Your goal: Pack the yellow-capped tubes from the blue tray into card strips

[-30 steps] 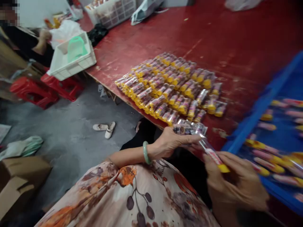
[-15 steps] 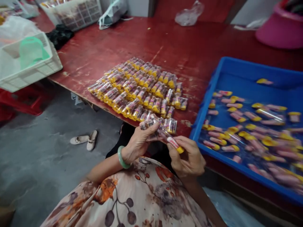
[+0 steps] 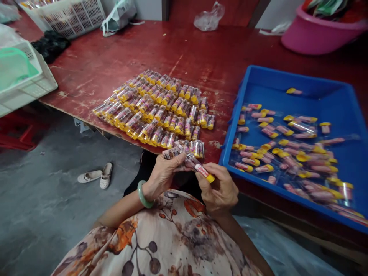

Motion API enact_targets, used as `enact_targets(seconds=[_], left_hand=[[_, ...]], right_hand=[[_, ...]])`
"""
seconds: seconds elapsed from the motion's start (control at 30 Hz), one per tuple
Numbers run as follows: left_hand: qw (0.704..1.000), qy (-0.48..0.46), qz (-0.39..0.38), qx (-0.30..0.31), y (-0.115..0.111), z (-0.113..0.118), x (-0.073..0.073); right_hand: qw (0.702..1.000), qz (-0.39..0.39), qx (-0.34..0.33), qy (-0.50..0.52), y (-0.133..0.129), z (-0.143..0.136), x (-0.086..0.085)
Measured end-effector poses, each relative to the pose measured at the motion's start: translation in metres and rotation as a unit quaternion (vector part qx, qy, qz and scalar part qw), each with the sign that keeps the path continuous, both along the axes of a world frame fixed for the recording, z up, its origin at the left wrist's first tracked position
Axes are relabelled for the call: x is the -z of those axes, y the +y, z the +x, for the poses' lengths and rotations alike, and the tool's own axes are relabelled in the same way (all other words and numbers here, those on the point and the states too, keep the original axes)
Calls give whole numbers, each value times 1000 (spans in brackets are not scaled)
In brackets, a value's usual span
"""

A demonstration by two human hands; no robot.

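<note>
The red table (image 3: 230,50) stretches across twelve o'clock, the blue tray (image 3: 267,88) sits at two from the right hand (image 3: 221,189), fingers pinched closed; the left hand (image 3: 162,172) clasps clear packaging (image 3: 171,153) (partly printed), and there's the yellow-capped tube (image 3: 202,171), in the right's pinch at its ten o'clock.
</note>
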State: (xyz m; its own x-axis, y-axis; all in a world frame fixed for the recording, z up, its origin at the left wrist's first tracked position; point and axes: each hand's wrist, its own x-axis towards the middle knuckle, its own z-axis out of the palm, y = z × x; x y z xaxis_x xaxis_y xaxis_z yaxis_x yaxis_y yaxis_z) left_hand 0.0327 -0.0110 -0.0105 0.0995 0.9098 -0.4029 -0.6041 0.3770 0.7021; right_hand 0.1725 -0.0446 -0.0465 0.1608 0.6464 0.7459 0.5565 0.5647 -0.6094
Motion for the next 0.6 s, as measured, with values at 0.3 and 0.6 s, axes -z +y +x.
enact_targets(seconds=[0.3, 0.6], left_hand=[[1000, 4, -1, -11, -8, 4, -2], [1000, 25, -4, 17, -5, 0, -7]], right_hand=[[994, 91, 3, -65, 0, -4, 6], [977, -113, -59, 172, -6, 14, -2]])
